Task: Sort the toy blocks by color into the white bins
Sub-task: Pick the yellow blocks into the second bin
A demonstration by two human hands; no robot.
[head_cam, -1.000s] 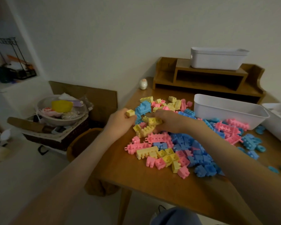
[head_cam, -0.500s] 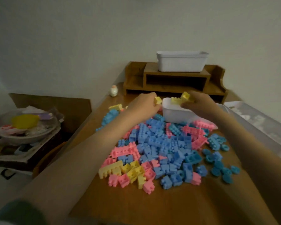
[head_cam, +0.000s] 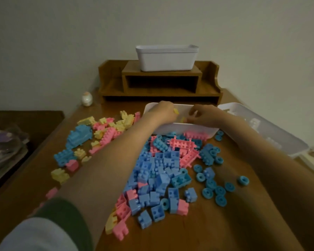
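Open up right over the white bin [head_cam: 170, 128] so the yellow block [head_cam: 176, 111] falls inside (left grip [head_cam: 163, 111] pinches it; right grip [head_cam: 204, 115], I cannot tell).

Blue, pink and pale-yellow blocks [head_cam: 159, 160], white bins [head_cam: 166, 58], brown wooden table [head_cam: 225, 223].

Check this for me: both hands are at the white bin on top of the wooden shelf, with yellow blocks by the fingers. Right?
Not quite. The head view shows the left hand and right hand at the white bin on the table, in front of the wooden shelf; the shelf-top bin stands apart from them. Yellow blocks are indeed by the hands.
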